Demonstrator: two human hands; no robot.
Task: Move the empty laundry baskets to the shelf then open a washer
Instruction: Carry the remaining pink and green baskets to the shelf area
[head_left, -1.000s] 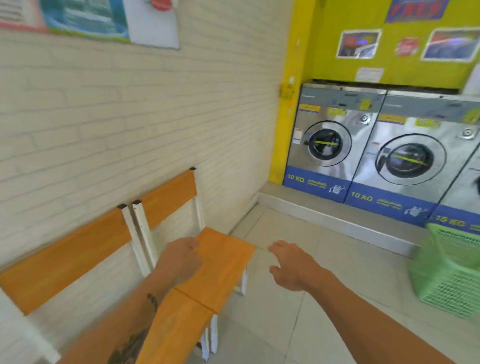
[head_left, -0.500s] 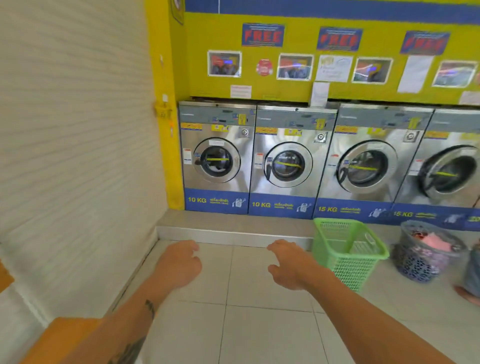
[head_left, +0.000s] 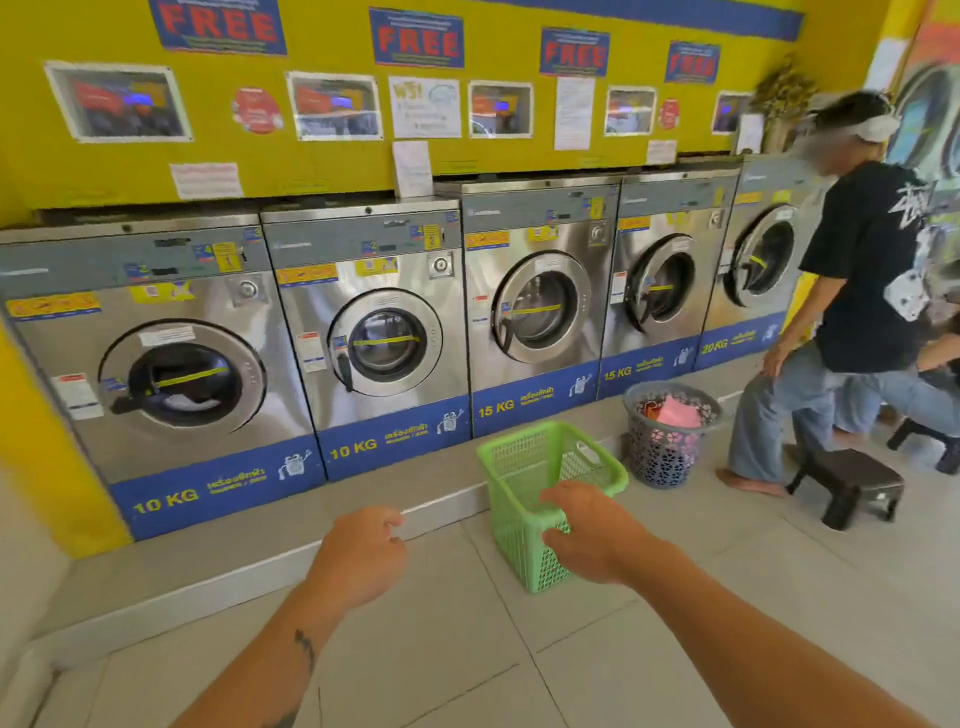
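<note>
The washers (head_left: 384, 332) in front of you have brushed stainless-steel fronts with a soft sheen. Their round doors are ringed in polished metal around dark glass, with glossy blue bands (head_left: 218, 493) along the bottom. Your green basket (head_left: 514, 519) is smooth plastic moulded as an open lattice. The grey basket (head_left: 662, 457) beside it is perforated plastic too, with pink cloth (head_left: 675, 413) inside. The floor (head_left: 675, 649) under you is pale glazed tile, faintly reflective, while the step (head_left: 234, 556) below the machines looks matt grey. The notices (head_left: 423, 106) on the matt yellow wall (head_left: 52, 171) are paper, some shiny. The stool (head_left: 852, 480) looks like dark plastic.
</note>
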